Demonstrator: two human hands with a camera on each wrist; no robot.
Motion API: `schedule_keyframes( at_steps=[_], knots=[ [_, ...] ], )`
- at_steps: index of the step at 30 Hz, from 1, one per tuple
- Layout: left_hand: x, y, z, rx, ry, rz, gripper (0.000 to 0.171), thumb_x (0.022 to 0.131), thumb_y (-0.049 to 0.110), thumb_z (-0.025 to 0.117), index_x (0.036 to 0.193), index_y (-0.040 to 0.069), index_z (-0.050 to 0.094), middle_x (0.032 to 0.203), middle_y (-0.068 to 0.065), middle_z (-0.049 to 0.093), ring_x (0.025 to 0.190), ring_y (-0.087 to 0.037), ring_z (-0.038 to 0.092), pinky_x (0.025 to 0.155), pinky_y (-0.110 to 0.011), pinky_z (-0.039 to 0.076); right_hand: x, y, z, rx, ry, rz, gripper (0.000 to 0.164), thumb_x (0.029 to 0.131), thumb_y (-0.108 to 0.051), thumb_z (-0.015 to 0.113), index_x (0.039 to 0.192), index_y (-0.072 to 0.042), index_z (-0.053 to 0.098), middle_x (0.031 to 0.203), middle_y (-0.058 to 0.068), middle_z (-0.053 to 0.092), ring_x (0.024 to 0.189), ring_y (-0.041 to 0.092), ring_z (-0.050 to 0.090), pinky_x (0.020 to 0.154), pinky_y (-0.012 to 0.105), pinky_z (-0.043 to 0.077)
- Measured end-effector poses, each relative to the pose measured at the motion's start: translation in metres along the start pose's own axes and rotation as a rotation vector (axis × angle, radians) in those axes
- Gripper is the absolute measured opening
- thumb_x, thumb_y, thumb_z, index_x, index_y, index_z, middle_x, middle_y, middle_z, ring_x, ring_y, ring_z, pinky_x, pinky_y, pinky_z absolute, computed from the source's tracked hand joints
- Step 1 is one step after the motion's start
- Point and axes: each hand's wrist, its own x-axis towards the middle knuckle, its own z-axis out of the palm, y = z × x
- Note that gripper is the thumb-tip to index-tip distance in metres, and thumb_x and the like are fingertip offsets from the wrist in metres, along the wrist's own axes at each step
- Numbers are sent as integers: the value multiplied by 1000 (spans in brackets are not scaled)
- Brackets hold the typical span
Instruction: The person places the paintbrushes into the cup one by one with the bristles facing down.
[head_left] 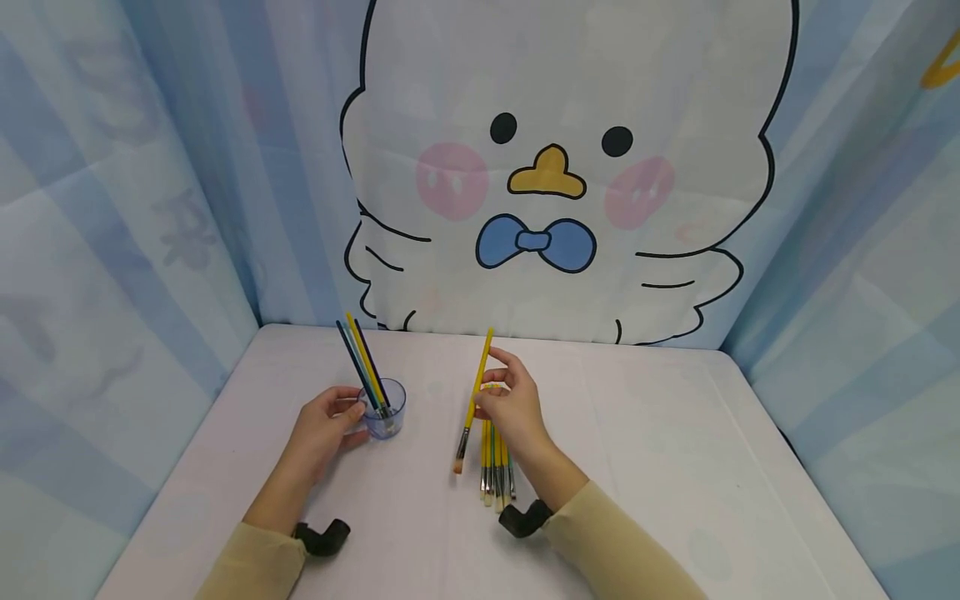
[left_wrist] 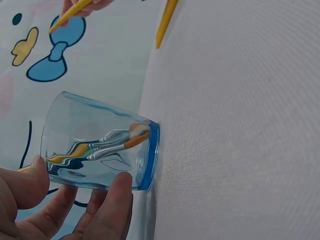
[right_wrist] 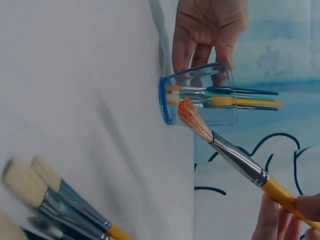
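My left hand (head_left: 324,429) grips the side of a clear blue-tinted plastic cup (head_left: 385,425), thumb near its rim and fingers along its wall. Several paintbrushes (right_wrist: 240,100) stand in the cup, bristles down, with dark, teal and yellow handles leaning out past the rim. My right hand (head_left: 513,406) pinches a yellow-handled paintbrush (head_left: 476,392) by its handle. The brush is tilted, its reddish-brown bristles (right_wrist: 194,119) pointing down. Below that hand lies a row of several more paintbrushes (head_left: 497,467) with pale bristles; the hand hides part of their handles.
The white-covered table (head_left: 637,467) reaches back to a curtain (head_left: 570,292) printed with a cartoon bird. Blue-striped curtains (head_left: 112,250) close off both sides. A black wrist mount (head_left: 324,537) sits at each sleeve.
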Motion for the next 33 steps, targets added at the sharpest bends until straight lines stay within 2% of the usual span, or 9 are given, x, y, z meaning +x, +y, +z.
schedule_keyframes(
  at_steps=[9, 14, 20, 23, 29, 33],
  knots=[
    [1, -1, 0, 0, 0, -6, 41, 111, 17, 61, 149, 4, 54, 145, -24, 55, 124, -33, 66, 99, -40, 67, 8, -8, 20, 47, 5, -76, 76, 91, 15, 68, 155, -22, 51, 110, 6, 57, 86, 15, 66, 75, 36, 70],
    [1, -1, 0, -2, -7, -6, 41, 111, 17, 61, 149, 3, 53, 145, -24, 55, 123, -31, 66, 99, -40, 67, 9, -16, 32, 86, 12, -105, 73, 93, 14, 69, 154, -22, 52, 112, 7, 58, 89, 19, 69, 77, 35, 70],
    [1, -1, 0, -4, 1, -14, 40, 111, 16, 61, 149, 3, 53, 146, -24, 55, 123, -33, 66, 98, -39, 67, 11, -21, 43, 121, 21, -137, 74, 92, 16, 67, 154, -21, 51, 111, 7, 59, 88, 16, 68, 77, 32, 69],
    [1, -1, 0, -1, 4, -12, 41, 111, 16, 61, 149, 3, 53, 147, -25, 55, 125, -35, 66, 98, -39, 67, 10, -25, 47, 136, 23, -150, 74, 92, 16, 66, 154, -20, 50, 111, 7, 59, 88, 15, 68, 78, 32, 69],
    [0, 0, 0, 7, 8, -23, 39, 111, 16, 60, 148, 4, 54, 146, -24, 55, 125, -35, 66, 96, -36, 67, 12, -31, 56, 171, 23, -171, 73, 94, 15, 66, 152, -25, 49, 115, 7, 59, 95, 21, 68, 81, 34, 70],
    [1, -1, -1, 7, 1, -16, 40, 111, 16, 60, 149, 3, 53, 146, -25, 55, 124, -34, 66, 97, -37, 67, 15, -34, 63, 204, 29, -213, 72, 94, 14, 66, 154, -21, 47, 116, 9, 59, 96, 21, 67, 83, 36, 70]
  ],
)
